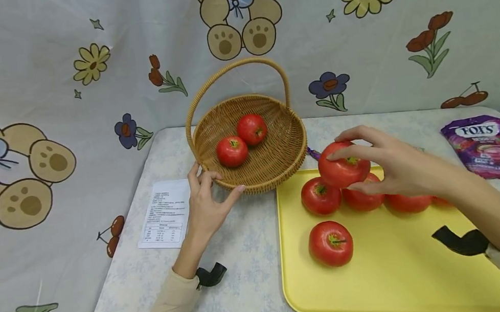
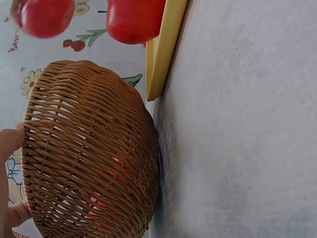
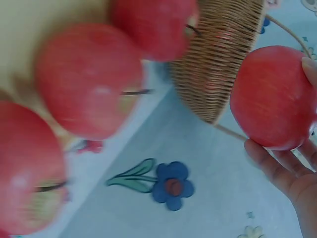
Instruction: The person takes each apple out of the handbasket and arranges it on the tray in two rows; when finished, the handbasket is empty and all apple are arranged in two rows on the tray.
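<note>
The held apple (image 1: 343, 168) was raised just above the far edge of the yellow tray (image 1: 384, 274), gripped in the right hand (image 1: 390, 166), and lay between the basket (image 1: 274, 163) and the apples remaining on the tray. The right hand's fingers were curled over the top and side of this apple, thumb beneath, clamped on it; the right wrist view confirmed fingers (image 3: 277, 166) wrapped under the fruit. The left hand (image 1: 206, 202) rested at the near left rim of the basket, thumb and fingers spread apart and touching the wicker, holding nothing else.

Count: two apples lay inside the basket, touching each other. One was held. On the tray, one apple (image 1: 330, 243) lay alone nearer the person; at least three more sat in a row behind it, partly hidden by the right hand, so the exact number could not be confirmed. One basket, one tray.
</note>
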Demonstrator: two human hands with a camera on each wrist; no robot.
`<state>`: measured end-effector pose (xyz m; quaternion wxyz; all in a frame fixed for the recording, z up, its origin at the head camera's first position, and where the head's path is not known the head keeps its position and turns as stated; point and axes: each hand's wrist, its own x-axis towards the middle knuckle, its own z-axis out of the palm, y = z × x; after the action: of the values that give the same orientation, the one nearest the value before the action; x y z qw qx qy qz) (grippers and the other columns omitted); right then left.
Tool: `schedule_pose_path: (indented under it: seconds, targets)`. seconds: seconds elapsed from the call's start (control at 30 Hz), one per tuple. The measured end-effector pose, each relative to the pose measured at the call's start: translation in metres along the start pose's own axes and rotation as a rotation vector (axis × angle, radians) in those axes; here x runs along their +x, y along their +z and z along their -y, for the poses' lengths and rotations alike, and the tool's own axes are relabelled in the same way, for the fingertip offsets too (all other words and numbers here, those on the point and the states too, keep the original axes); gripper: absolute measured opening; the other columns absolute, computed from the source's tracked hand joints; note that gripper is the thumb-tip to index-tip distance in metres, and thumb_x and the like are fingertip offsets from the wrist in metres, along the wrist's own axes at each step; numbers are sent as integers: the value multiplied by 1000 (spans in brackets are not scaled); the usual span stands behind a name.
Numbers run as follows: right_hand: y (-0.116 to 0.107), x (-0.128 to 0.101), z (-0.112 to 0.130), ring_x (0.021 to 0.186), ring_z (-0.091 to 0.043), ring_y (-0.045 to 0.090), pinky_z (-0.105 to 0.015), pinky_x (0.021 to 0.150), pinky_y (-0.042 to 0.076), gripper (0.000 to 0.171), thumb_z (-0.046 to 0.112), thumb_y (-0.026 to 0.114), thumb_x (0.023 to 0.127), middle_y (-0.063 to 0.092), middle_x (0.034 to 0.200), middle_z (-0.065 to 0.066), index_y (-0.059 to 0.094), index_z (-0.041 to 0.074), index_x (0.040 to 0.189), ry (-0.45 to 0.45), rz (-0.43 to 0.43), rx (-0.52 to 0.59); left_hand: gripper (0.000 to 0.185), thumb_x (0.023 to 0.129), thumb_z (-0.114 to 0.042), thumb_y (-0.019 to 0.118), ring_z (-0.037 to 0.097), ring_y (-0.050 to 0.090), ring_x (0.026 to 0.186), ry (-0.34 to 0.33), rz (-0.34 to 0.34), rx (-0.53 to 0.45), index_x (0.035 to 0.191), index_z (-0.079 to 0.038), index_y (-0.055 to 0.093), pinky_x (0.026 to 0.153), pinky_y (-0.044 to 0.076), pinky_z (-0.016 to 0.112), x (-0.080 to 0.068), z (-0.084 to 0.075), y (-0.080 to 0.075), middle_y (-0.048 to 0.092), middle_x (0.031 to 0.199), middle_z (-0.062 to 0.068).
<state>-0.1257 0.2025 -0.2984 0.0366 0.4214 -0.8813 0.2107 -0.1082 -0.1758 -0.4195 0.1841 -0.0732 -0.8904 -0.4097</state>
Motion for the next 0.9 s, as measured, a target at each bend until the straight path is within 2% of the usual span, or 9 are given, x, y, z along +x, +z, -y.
schedule_pose_path:
  seconds: [0.2,0.27,0.47,0.6,0.8,0.9]
  targets:
    - [14,-35,-5,117,-27,49,-47,75,58,75,11,93,60,50,132,-8,61,26,126,11,-34,-48,50,79,-44,81,35,51,126,-7,4,3,102,-12,51,90,50,52,0,0,0,21,154,25]
    - [19,-46,-7,117,-28,48,-42,75,58,77,12,95,57,51,131,-8,62,26,125,12,-38,-55,50,79,-45,80,34,51,126,-18,6,8,102,-12,51,91,50,52,0,0,0,21,155,24]
    - [31,-80,-3,118,-23,44,-28,72,57,82,13,96,55,49,132,-5,60,30,127,88,-21,-39,50,79,-46,80,34,50,127,-22,11,13,102,-12,51,92,49,52,1,1,0,20,155,23]
    - [40,-97,-1,118,-14,42,-13,79,51,84,12,96,52,50,129,-3,61,30,127,114,-36,-46,50,79,-44,81,34,49,128,-10,5,8,102,-12,51,92,49,53,1,1,0,19,155,24]
    - [54,-115,3,120,-6,37,-9,81,48,85,11,95,52,48,131,-3,61,31,127,162,-31,-22,50,79,-44,81,33,48,129,-20,6,-1,102,-12,51,94,48,53,1,-1,0,19,156,23]
    - [62,-121,4,120,-6,39,-1,87,40,84,10,95,53,49,131,-5,61,29,127,159,-37,14,50,79,-44,81,34,48,130,-24,7,-4,102,-11,51,95,48,54,1,-1,0,19,156,23]
